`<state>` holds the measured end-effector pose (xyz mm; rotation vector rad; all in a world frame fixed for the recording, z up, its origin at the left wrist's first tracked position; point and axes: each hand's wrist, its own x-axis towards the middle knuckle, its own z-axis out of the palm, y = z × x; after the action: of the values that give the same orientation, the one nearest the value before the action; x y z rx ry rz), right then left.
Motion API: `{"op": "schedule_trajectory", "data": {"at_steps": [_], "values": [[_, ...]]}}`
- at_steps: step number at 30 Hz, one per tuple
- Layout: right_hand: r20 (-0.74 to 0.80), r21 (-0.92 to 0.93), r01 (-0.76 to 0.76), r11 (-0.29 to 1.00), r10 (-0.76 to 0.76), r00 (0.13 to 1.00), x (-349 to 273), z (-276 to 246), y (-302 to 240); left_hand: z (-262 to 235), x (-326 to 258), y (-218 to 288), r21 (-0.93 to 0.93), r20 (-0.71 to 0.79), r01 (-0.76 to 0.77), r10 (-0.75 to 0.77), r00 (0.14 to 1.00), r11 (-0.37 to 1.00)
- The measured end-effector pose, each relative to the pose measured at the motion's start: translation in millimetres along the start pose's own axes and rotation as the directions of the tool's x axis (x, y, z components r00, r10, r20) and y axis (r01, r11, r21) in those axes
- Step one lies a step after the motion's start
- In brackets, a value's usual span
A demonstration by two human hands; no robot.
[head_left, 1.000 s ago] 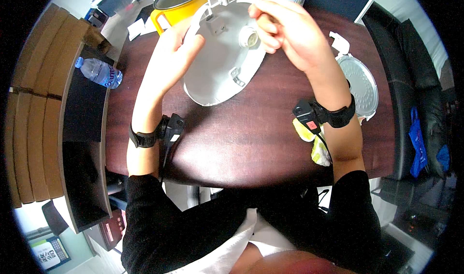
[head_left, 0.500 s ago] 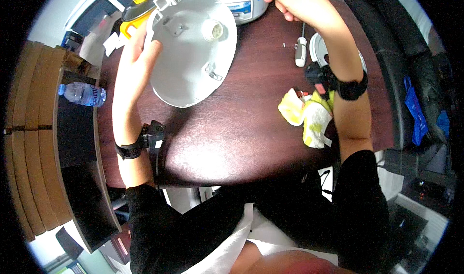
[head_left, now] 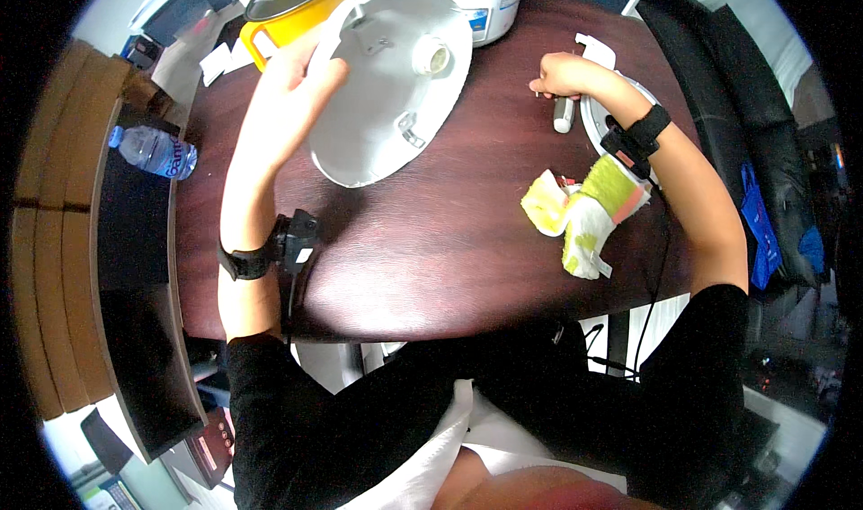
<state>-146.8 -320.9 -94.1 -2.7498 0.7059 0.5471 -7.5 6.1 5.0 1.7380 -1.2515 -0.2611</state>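
Note:
My left hand (head_left: 292, 92) grips the left edge of a white oval appliance lid (head_left: 369, 128), its thumb on the near side and its fingers partly hidden behind. The lid is tilted above the table, its hollow inside facing me, showing a round valve-like fitting (head_left: 431, 57) and a small clip bracket (head_left: 411, 130). My right hand (head_left: 564, 75) is low over the table with its fingertips pinched together; whatever is between them is too small to make out. Just below it lies a screwdriver (head_left: 564, 114) with a grey handle, its shaft covered by the hand.
A white ring-shaped part (head_left: 593, 119) lies under my right wrist. Nearer sits a crumpled green-and-white cloth (head_left: 589, 218). At the back stand a white appliance body (head_left: 493, 11) and a yellow pot (head_left: 310, 15) with a dark lid. A water bottle (head_left: 157, 153) lies at the left.
My right hand has come down from beside the white appliance body to the table by the screwdriver, its fingertips pinched. My left hand still holds the lid, which appears slightly farther right.

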Motion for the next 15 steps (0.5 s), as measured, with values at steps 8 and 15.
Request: {"op": "schedule_trajectory", "data": {"at_steps": [8,15], "values": [[-0.003,0.011,0.125,0.992,-0.125,0.992,1.4,-5.6,9.8,-0.3,4.7,-3.7,-0.023,0.045,-0.025,0.026,0.999,0.999],[-0.312,0.420,0.421,0.804,-0.308,0.899,-63.0,-35.3,-58.2,3.4,3.0,-7.6,-0.041,-0.057,-0.045,0.042,0.997,0.998]]}}
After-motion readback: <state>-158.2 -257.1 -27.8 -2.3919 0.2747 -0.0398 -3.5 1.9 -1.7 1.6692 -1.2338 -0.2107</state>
